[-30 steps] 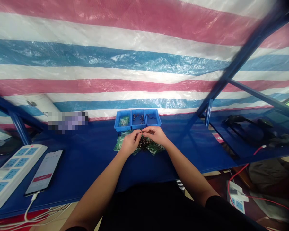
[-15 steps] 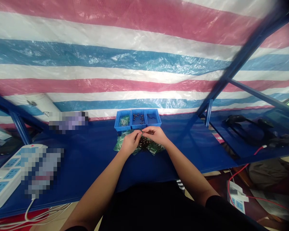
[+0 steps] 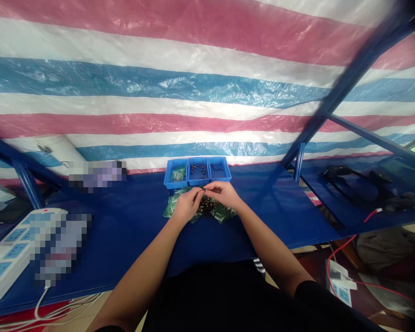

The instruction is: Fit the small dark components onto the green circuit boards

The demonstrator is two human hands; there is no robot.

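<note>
My left hand [image 3: 186,204] and my right hand [image 3: 224,194] meet fingertip to fingertip over a pile of small parts. Both are closed in a pinch; whatever they pinch is too small to name. Under and around them lie several green circuit boards [image 3: 220,214] and a heap of small dark metallic parts [image 3: 206,208]. Just beyond my hands stands a blue three-section bin [image 3: 176,184]. Its left section holds green boards [image 3: 178,174], its middle one a few dark metallic pieces [image 3: 203,170], its right one some thin dark pieces [image 3: 217,167].
A white power strip [image 3: 19,251] and a blurred-out object [image 3: 64,246] lie at the left of the blue table [image 3: 131,230]. A white cylinder [image 3: 64,152] stands behind. Blue frame bars [image 3: 299,161] rise at the right, before a striped sheet [image 3: 193,83]. A red cable [image 3: 342,246] hangs at the right.
</note>
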